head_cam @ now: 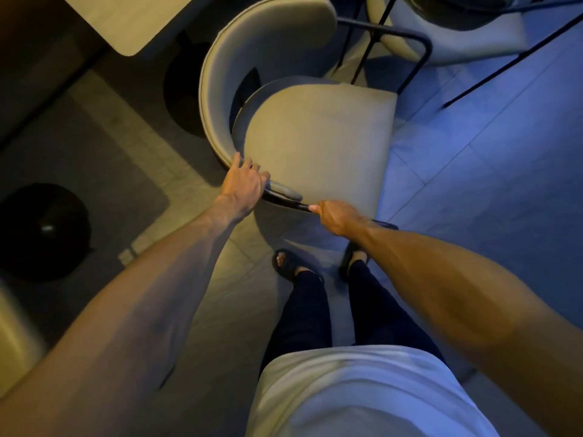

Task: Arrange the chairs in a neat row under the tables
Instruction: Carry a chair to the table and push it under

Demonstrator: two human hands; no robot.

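Observation:
A beige padded chair (315,140) with a curved backrest and black metal frame stands in front of me, its seat turned toward the right. My left hand (244,181) grips the near end of the curved backrest. My right hand (336,216) is closed around the black frame bar at the seat's near edge. A light table top (126,20) shows at the upper left, with a black round table base (183,99) beneath it, just left of the chair.
A second beige chair (441,29) with thin black legs stands at the upper right. Another black round base (44,231) sits on the floor at left. My sandalled feet (290,266) stand just behind the chair on a tiled floor.

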